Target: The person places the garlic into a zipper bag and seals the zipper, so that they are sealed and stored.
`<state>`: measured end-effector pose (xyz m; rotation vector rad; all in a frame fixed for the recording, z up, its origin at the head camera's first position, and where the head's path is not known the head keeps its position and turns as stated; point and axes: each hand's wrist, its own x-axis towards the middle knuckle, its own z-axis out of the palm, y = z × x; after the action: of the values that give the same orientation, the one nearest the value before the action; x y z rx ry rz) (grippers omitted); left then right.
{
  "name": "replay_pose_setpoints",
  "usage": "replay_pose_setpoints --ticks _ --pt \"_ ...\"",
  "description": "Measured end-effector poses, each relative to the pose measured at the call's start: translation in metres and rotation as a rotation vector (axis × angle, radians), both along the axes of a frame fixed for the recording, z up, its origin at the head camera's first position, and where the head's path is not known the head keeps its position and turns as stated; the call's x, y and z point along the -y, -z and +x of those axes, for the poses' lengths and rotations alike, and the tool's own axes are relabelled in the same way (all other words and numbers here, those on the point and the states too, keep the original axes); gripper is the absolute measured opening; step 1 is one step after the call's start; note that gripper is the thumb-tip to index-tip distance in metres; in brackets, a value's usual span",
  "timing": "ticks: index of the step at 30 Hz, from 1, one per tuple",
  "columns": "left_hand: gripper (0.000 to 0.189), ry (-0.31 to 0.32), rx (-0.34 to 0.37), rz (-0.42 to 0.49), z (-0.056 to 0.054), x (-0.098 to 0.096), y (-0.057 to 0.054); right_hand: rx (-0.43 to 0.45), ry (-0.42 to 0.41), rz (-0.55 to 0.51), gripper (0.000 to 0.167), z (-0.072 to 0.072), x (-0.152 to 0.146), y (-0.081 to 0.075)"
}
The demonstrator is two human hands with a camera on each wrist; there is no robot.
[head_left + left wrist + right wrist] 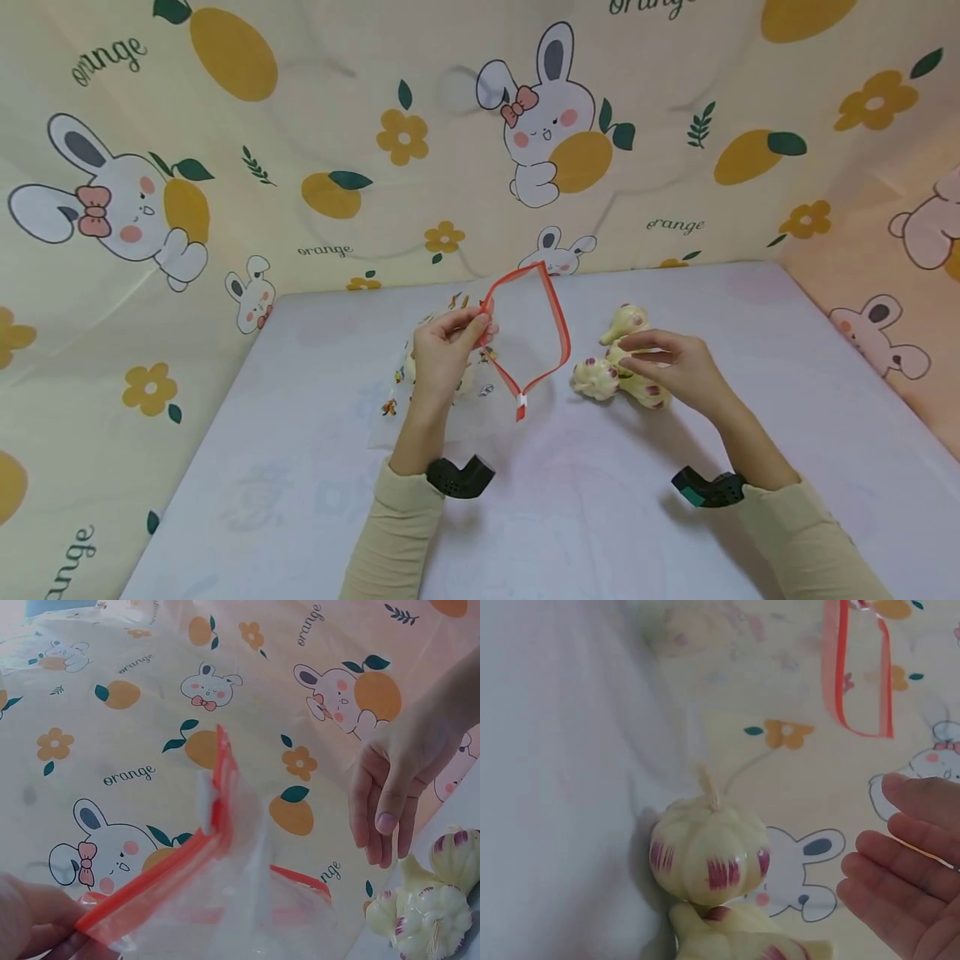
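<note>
Reference: clear zip bag (562,325), mouth gaping, white slider (522,401) at the end of its mouth nearest the person. Left hand (441,350) pinches the bag's red rim on its left side. Right of the bag, garlic bulbs (596,379) lie clustered on the worktop (562,517). Right hand (684,367) hangs near the bulbs, fingers extended, holding nothing.

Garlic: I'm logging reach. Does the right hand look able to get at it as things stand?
Probably yes. The right hand looks empty and hovers close to the garlic, with nothing visible between them; the left hand holds the bag off to the side.
</note>
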<state>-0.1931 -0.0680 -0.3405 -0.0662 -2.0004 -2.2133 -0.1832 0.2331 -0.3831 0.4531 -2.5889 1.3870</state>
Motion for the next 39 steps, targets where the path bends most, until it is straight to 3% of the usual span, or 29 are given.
replay_pose_setpoints --ticks 8,14,28,39 --pt "0.020 -0.009 0.005 0.002 0.000 0.001 0.000 0.052 -0.046 0.073 0.031 -0.002 0.002 0.003" --pt "0.020 -0.003 -0.002 0.003 0.000 0.002 -0.001 0.027 -0.103 0.102 0.037 -0.004 0.007 0.010" --pt "0.019 -0.013 0.019 -0.016 0.000 0.002 -0.002 0.066 -0.112 0.110 0.044 -0.008 0.014 0.024" --pt "0.019 -0.010 0.020 -0.006 0.000 0.002 -0.001 0.122 -0.155 -0.003 0.040 -0.006 0.020 0.030"
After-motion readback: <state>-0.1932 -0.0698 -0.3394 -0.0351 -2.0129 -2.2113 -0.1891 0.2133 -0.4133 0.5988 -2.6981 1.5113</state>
